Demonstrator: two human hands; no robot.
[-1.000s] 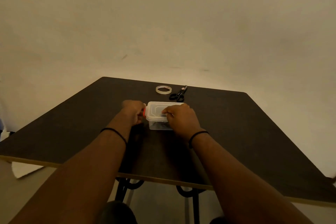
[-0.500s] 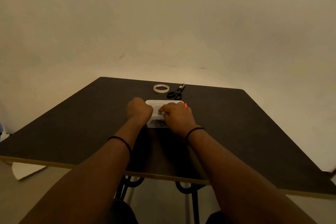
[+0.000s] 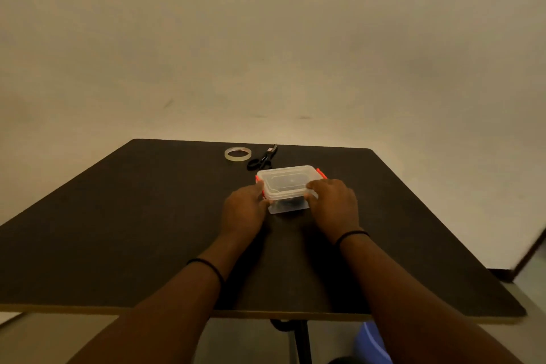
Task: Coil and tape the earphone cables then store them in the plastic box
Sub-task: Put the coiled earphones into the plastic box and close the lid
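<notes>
Where pale wall ends, dark table begins.

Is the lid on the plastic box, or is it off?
On. The clear lid sits flat over the plastic box; left hand and right hand hold its ends. Whether the orange clips are latched: cannot tell.

Setting: plain indoor room, prob. a home or small office corner; can't tell which. Evidence: bare cream wall, unpainted-looking, few dark marks, no fittings. Dim warm light. Dark matte surface w/ pale edge banding, pushed near the wall, black metal leg underneath. Pale floor at right, dark skirting strip along wall base. Blue plastic item under the surface, type unclear. On top: tape roll, black scissors, clear plastic box w/ red clips — household/stationery items, no lab or workshop gear.
</notes>
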